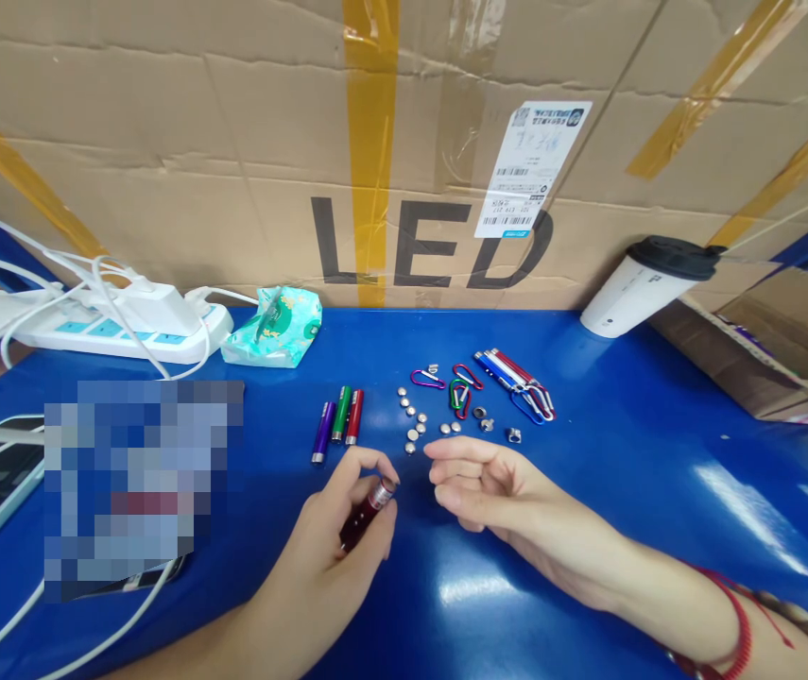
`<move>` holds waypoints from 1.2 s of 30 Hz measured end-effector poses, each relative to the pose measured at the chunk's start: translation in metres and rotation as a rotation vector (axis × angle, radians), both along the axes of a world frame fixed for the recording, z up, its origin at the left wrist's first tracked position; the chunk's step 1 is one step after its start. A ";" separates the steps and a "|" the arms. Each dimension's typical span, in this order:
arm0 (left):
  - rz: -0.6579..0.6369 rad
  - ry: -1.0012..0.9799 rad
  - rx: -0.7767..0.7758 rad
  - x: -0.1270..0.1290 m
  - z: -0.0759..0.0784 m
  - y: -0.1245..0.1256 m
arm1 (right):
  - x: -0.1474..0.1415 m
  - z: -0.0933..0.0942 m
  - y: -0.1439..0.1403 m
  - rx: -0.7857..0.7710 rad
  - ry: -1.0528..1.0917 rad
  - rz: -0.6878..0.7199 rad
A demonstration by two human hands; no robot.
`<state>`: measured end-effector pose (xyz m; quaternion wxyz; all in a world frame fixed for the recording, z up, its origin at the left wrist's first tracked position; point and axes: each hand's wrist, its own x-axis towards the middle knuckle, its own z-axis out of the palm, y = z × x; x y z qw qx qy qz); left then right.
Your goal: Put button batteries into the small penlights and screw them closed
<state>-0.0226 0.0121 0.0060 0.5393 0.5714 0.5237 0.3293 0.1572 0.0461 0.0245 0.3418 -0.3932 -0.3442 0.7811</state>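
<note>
My left hand (329, 557) is closed around a small dark red flashlight (362, 521), tilted with its silver end up. My right hand (503, 486) hovers just to the right, fingers loosely curved and apart from the thumb, with nothing visible in it. Beyond the hands lie several silver button cells (412, 435). Purple (323, 433), green (340, 414) and red (354, 417) flashlight tubes rest side by side behind my left hand. Small silver caps (487, 425) and coloured carabiners (428, 380) are scattered behind my right hand. Several flashlights with carabiners attached (507, 368) are bunched farther back.
A large cardboard box (233, 142) walls off the back of the blue table (616, 529). A white cup (641, 288) and an open carton (730, 364) stand right. Left are a tissue pack (276, 329), a power strip (127, 335), white cables and a blurred flat item (141, 472).
</note>
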 end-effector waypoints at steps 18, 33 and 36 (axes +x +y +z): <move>-0.002 0.056 0.030 -0.001 -0.006 0.001 | 0.002 0.003 -0.001 0.022 -0.005 0.014; -0.015 0.047 0.018 0.000 -0.003 0.001 | 0.002 0.004 -0.002 0.001 0.002 0.074; -0.025 0.035 0.017 0.001 -0.003 0.001 | 0.002 0.004 -0.001 -0.010 0.004 0.095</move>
